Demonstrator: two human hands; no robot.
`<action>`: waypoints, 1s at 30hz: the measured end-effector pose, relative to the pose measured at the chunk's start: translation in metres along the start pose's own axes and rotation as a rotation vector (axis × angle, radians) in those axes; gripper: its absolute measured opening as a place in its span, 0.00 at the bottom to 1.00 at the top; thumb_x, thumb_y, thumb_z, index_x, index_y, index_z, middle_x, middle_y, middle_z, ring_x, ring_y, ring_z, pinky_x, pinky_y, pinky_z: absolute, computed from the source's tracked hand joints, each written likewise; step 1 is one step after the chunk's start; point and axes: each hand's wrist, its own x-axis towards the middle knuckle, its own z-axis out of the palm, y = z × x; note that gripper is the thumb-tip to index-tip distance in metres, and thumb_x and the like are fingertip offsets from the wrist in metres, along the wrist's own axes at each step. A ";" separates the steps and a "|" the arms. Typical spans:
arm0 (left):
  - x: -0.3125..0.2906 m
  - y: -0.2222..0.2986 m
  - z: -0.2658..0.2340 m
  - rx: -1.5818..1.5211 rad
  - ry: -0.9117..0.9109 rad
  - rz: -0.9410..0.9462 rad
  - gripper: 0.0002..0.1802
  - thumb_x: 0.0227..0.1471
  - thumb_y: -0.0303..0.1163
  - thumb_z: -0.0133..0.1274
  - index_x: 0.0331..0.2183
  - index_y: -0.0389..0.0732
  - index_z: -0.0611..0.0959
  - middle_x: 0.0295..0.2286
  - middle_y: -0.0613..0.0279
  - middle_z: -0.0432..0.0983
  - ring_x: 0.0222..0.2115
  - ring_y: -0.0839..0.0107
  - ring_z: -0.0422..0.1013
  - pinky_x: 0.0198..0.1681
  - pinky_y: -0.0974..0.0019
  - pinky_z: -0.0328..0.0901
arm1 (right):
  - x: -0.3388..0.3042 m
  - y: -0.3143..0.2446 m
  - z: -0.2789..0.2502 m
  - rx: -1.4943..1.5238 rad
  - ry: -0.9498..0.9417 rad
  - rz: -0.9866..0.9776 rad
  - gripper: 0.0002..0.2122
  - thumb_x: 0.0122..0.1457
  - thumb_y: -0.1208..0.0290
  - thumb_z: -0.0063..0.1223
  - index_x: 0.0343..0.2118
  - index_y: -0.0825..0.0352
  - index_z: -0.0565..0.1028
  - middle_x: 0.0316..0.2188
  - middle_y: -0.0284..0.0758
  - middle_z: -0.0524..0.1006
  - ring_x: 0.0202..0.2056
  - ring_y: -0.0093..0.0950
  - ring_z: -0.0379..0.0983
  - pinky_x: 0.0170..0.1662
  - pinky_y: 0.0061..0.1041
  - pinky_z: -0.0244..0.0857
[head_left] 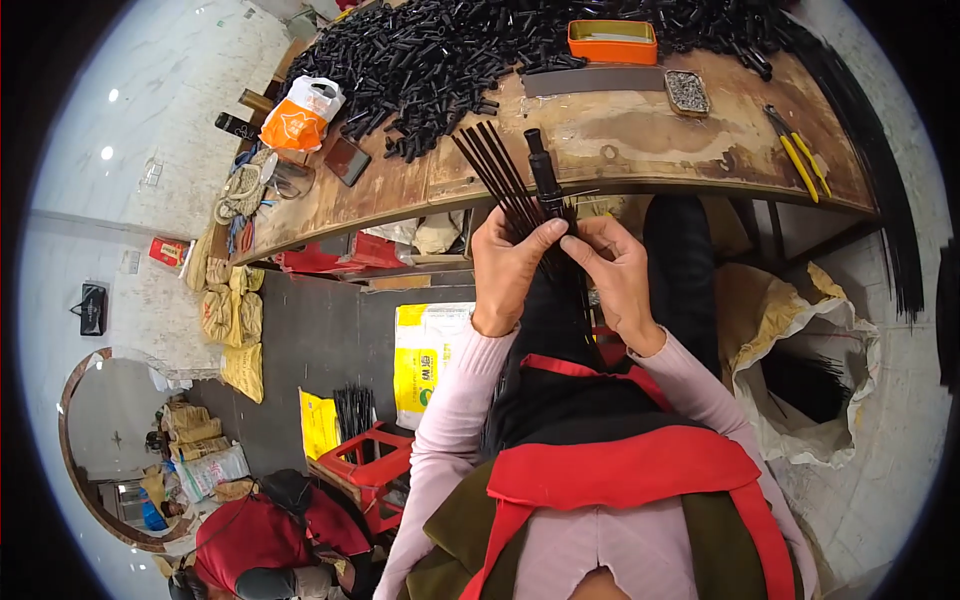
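Head view: left hand (508, 268) and right hand (618, 272) both pinch a bundle of black rods (512, 192), fingers closed on it, just off the workbench's (640, 150) near edge; a black tube (542, 168) stands among the rods.

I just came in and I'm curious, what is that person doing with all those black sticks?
A person in a red apron sits at a worn wooden workbench. The left hand grips a bundle of thin black rods that fans out over the bench edge. The right hand pinches the rods beside a black tube. A big pile of short black tubes covers the bench behind.
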 end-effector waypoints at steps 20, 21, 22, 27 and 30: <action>0.005 -0.006 0.000 0.068 0.000 0.092 0.11 0.50 0.24 0.62 0.38 0.34 0.83 0.33 0.66 0.80 0.33 0.80 0.72 0.39 0.75 0.67 | 0.019 0.002 -0.009 -0.061 -0.056 0.031 0.08 0.58 0.76 0.58 0.40 0.72 0.77 0.33 0.29 0.78 0.34 0.15 0.71 0.38 0.13 0.64; 0.005 -0.007 0.000 0.071 0.006 0.111 0.11 0.51 0.24 0.62 0.38 0.33 0.82 0.33 0.65 0.80 0.33 0.80 0.72 0.39 0.75 0.67 | 0.020 -0.002 -0.010 -0.048 -0.074 0.091 0.08 0.58 0.76 0.58 0.40 0.72 0.77 0.33 0.29 0.78 0.34 0.15 0.71 0.38 0.13 0.63; 0.004 -0.006 0.002 0.072 0.006 0.109 0.11 0.51 0.24 0.62 0.38 0.33 0.82 0.33 0.65 0.80 0.33 0.80 0.72 0.39 0.75 0.67 | 0.021 -0.005 -0.010 -0.036 -0.090 0.151 0.08 0.58 0.76 0.58 0.39 0.72 0.77 0.33 0.29 0.78 0.34 0.15 0.71 0.38 0.13 0.63; 0.002 0.002 0.017 0.347 0.071 0.129 0.11 0.50 0.25 0.62 0.36 0.31 0.81 0.30 0.65 0.80 0.30 0.80 0.72 0.35 0.74 0.67 | 0.020 0.007 -0.008 -0.020 -0.001 0.132 0.09 0.57 0.76 0.59 0.39 0.73 0.77 0.32 0.30 0.78 0.33 0.16 0.73 0.39 0.14 0.65; 0.003 0.002 0.017 0.301 0.129 0.139 0.10 0.49 0.25 0.62 0.34 0.31 0.81 0.28 0.65 0.80 0.28 0.80 0.71 0.33 0.74 0.67 | 0.015 0.010 -0.006 0.077 0.013 0.085 0.08 0.57 0.77 0.61 0.38 0.73 0.78 0.32 0.30 0.79 0.34 0.16 0.73 0.40 0.15 0.66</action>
